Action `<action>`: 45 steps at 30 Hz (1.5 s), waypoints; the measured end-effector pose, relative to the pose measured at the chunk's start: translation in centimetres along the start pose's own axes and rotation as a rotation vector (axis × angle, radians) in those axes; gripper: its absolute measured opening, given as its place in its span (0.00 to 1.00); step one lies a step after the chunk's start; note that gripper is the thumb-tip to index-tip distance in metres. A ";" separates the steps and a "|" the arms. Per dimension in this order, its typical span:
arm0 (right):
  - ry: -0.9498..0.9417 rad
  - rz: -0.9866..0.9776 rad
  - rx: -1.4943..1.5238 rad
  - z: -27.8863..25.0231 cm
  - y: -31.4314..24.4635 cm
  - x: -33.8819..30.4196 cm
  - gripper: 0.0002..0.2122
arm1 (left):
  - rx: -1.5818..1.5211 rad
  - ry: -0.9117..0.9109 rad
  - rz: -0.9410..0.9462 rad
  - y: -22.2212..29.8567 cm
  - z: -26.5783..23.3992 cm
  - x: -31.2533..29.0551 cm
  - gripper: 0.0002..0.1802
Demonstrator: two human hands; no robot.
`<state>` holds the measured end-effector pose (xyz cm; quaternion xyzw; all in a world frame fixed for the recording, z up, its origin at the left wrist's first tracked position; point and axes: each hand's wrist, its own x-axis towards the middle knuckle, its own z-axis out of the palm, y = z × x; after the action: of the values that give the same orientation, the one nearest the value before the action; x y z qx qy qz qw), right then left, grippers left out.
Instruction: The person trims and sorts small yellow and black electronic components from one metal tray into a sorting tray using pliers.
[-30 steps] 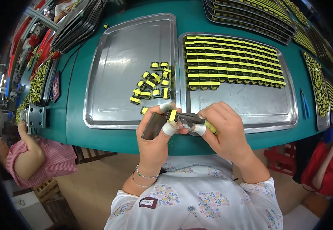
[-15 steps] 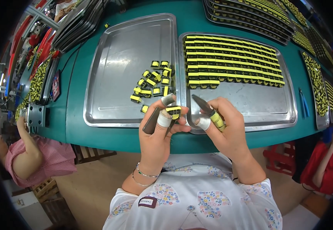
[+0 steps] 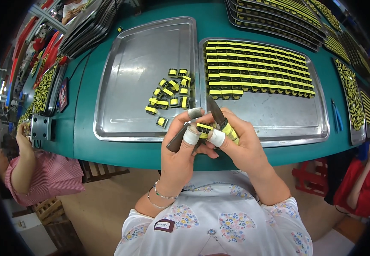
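Note:
A small black transformer (image 3: 203,129) with yellow tape is pinched in my left hand (image 3: 178,160), close to the table's front edge. A dark flat strip (image 3: 177,139) also sticks out from between the left fingers; its kind is unclear. My right hand (image 3: 249,149) grips a knife (image 3: 216,111) by its yellow-wrapped handle, dark blade pointing away from me. The right thumb, wrapped in white tape, meets the transformer's right side. White tape also covers my left thumb and a left fingertip. Behind the left hand, several loose transformers (image 3: 167,91) lie in the left metal tray (image 3: 136,81).
Neat rows of transformers (image 3: 257,70) fill the back of the right metal tray (image 3: 291,117). Stacked full trays (image 3: 274,21) stand behind it. Blue-handled pliers (image 3: 337,116) lie to the right. A metal block (image 3: 41,128) sits at left, near a person in pink (image 3: 44,173).
My hands have come together. The right hand moved left, its thumb now at the transformer, and the knife blade swung more upright. The left hand shifted slightly right.

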<state>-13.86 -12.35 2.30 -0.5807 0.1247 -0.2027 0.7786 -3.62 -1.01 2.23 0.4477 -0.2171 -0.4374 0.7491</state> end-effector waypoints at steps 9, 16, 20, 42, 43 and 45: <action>0.123 -0.346 -0.894 -1.8 -1.1 -0.8 0.14 | -0.003 0.067 0.069 -0.1 -0.8 0.1 0.23; 0.085 -0.436 -1.077 -2.2 -1.3 -0.9 0.17 | 0.036 0.048 0.083 -0.2 -0.6 0.0 0.22; 0.087 -0.534 -1.133 -2.5 -1.3 -0.9 0.18 | 0.072 0.053 0.087 -0.3 -0.6 -0.2 0.21; 0.113 -0.461 -1.022 -2.6 -0.9 -1.6 0.18 | 0.058 0.066 0.146 -0.5 0.0 -0.3 0.22; 0.126 -0.470 -1.041 -2.6 -1.0 -1.6 0.18 | 0.060 0.081 0.140 -0.5 0.0 -0.3 0.22; 0.139 -0.478 -1.060 -2.7 -0.9 -1.6 0.17 | 0.062 0.096 0.135 -0.5 0.0 -0.3 0.22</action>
<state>-16.59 -14.16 2.33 -0.8883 0.1254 -0.3203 0.3043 -3.95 -0.89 1.79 0.4754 -0.2242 -0.3570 0.7722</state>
